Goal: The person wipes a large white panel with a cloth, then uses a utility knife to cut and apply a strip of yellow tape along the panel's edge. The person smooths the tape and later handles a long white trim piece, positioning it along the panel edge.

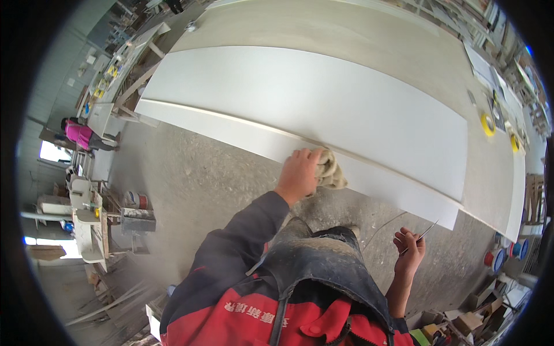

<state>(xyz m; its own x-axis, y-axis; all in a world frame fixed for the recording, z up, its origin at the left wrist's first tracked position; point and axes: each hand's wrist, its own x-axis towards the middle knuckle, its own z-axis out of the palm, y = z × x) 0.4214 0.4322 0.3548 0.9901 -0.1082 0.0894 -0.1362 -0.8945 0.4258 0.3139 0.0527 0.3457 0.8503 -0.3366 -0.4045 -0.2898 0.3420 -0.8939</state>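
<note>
Beige cloth is being gripped in the left hand at the six-o'clock edge of the white panel. At that hand's four o'clock, the right hand is pinching a slender metallic tool.

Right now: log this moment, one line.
left hand: holds beige cloth at near edge of white panel | right hand: holds thin tool | around: yellow roll right of panel
</note>
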